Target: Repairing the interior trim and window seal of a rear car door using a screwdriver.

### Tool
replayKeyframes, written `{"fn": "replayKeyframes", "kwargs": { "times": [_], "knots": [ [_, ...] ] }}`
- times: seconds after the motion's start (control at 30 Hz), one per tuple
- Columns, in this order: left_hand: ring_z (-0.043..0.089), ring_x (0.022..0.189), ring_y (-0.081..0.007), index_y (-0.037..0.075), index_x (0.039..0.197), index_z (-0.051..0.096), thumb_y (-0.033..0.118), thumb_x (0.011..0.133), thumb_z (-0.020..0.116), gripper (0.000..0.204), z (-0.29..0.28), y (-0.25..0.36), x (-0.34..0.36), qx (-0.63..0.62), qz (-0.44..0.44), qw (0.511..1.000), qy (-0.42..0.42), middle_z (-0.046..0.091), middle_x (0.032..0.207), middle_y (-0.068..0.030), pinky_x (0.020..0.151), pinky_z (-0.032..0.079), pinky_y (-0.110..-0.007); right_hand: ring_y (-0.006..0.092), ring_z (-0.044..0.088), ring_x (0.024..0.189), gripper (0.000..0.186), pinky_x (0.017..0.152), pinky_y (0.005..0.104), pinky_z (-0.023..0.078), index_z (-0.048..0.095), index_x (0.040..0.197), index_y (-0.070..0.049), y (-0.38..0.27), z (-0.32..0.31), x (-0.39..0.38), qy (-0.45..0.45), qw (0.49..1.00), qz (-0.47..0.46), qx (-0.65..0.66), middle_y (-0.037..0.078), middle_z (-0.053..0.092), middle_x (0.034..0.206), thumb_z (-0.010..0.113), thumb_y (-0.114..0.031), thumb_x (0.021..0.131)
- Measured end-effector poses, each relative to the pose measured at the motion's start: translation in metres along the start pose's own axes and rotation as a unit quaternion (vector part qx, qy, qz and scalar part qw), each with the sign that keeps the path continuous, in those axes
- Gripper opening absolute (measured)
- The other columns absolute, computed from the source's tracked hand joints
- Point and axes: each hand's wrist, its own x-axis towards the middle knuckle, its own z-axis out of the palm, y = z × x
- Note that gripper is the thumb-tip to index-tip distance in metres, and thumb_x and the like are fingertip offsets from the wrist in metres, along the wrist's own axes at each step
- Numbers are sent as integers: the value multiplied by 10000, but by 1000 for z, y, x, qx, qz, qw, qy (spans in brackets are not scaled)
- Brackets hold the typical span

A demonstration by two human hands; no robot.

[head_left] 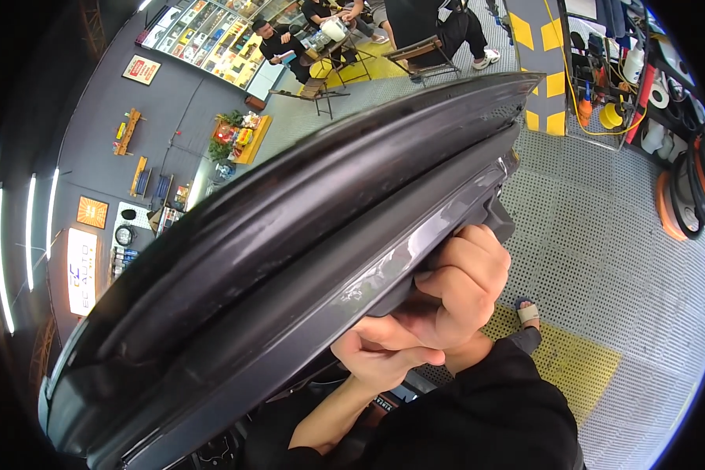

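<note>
Head view: both hands are at the lower edge of a big dark grey car door (290, 235). The right hand (454, 286) is curled tight around the edge, the left hand (380, 352) cupped just under it. It looks heavy, rigid and glossy (probably slick), so that edge seems the safest grab.

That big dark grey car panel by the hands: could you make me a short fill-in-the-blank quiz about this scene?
1. Both hands, left hand and right hand, grip the edge of the dark ___ car panel.
2. The floor grating carries ___ painted patches.
3. The person's sleeve is ___.

Missing: grey; yellow; black
</note>
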Motion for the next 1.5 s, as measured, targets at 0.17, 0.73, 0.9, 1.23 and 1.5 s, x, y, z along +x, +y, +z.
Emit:
{"fn": "replayKeyframes", "kwargs": {
  "times": [0.17, 0.73, 0.9, 1.23, 1.5],
  "knots": [
    [645, 973, -142, -60, 1205, 624, 498, 708, 936, 809, 5, -2, 6, -12, 20, 999, 34, 678, 1102, -80, 870, 530, -303, 243, 496, 701, 661, 591, 356, 407, 465, 887, -54, 0, -4, 3, -20, 1000, 1, -20, 103, 512, 892, 900, -499, 662],
    [630, 1196, -257, -74, 1413, 516, 534, 920, 733, 813, 5, -8, 19, 6, 143, 989, 18, 641, 1292, -163, 992, 510, -397, 201, 481, 697, 642, 656, 396, 383, 614, 1140, -212, -17, 0, 3, 6, 1000, 9, -5, 23, 482, 937, 946, -376, 616],
    [592, 1281, -311, -85, 1433, 486, 288, 1087, 469, 508, 5, -11, 11, 26, 56, 998, 32, 587, 1388, -230, 1062, 470, -426, 281, 530, 918, 471, 769, 394, 454, 592, 992, -54, -22, -8, 7, -48, 999, 17, -9, 113, 496, 1010, 846, -208, 626],
    [634, 828, -261, 13, 906, 682, 182, 913, 736, 177, 41, -7, 14, 42, 53, 973, 222, 694, 885, -95, 731, 473, -374, 298, 574, 953, 411, 798, 403, 512, 612, 967, -42, -24, -20, 16, -93, 994, -10, -57, 132, 564, 1039, 839, -74, 626],
    [657, 848, -223, -23, 988, 695, 138, 912, 727, 181, 41, -2, 10, -26, 4, 978, 207, 713, 931, -109, 736, 486, -348, 309, 615, 932, 374, 787, 415, 528, 672, 920, -38, -26, -18, 13, -63, 997, -5, -44, 102, 632, 1001, 872, -76, 606]
  ]
}}
